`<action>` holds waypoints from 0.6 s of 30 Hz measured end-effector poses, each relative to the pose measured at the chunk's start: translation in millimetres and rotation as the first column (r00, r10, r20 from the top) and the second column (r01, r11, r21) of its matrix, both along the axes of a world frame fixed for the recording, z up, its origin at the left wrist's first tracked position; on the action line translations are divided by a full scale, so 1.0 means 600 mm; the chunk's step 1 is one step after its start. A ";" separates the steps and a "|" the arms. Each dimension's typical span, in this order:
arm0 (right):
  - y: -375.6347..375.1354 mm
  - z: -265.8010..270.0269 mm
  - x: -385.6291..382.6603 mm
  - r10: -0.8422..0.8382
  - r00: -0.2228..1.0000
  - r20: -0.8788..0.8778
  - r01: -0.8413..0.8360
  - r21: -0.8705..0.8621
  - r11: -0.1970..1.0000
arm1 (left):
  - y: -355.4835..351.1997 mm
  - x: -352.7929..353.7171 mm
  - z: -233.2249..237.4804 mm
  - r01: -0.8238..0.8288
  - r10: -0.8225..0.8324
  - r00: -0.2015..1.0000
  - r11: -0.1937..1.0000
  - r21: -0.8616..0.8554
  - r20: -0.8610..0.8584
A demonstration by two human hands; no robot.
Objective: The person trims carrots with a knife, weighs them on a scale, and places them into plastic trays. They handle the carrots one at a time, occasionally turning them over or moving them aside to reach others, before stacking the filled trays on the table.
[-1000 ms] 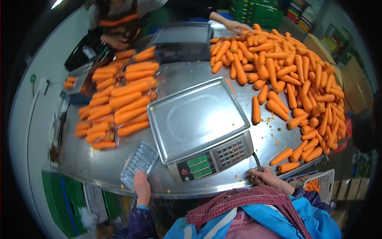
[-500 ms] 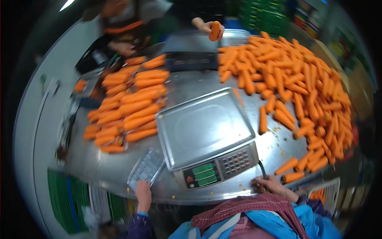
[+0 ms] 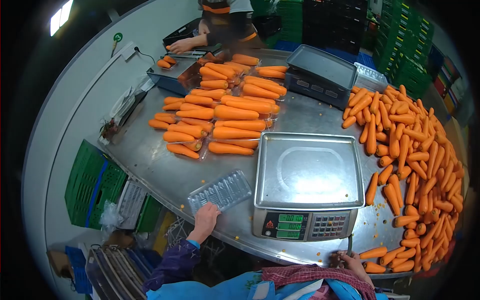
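Note:
My left hand point(image 3: 206, 220) grips the near edge of an empty clear plastic tray point(image 3: 220, 191), which lies on the metal table left of the scale. At the table's front edge, right of the scale's keypad, my right hand point(image 3: 352, 263) has its fingers curled; a dark, thin thing rises by them, too unclear to name. Between my hands stands a scale point(image 3: 310, 172) with a bare metal pan and green displays. Packed carrots point(image 3: 240, 112) lie in clear trays to the upper left. A big heap of loose carrots point(image 3: 425, 160) covers the right side.
A second, dark scale point(image 3: 320, 70) stands at the back. Another person point(image 3: 227, 25) works at a machine point(image 3: 180, 75) at the back left. Green crates point(image 3: 95, 185) are below the table at left, and more crates point(image 3: 400, 45) are stacked at the back right.
The view has swung, so the table things sit elsewhere in it. A hand holding a carrot behind the dark scale no longer shows. My left hand is still at the plastic tray.

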State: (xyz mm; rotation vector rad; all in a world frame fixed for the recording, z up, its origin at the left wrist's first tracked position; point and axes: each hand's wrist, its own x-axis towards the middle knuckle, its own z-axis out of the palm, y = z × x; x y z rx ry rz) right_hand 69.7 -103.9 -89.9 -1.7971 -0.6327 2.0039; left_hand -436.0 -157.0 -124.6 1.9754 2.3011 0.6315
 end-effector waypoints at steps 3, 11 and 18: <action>0.002 0.012 -0.006 -0.006 1.000 -0.001 0.006 -0.015 1.000 | 0.001 0.000 -0.002 -0.013 0.012 1.000 1.000 0.015 0.029; -0.003 0.012 -0.010 -0.026 1.000 0.013 0.026 0.008 1.000 | 0.005 -0.007 -0.011 -0.042 0.044 0.993 0.999 -0.020 0.106; 0.003 0.037 -0.025 -0.017 0.999 0.030 0.018 -0.002 1.000 | 0.008 -0.007 -0.010 0.030 -0.029 0.999 0.999 0.027 -0.012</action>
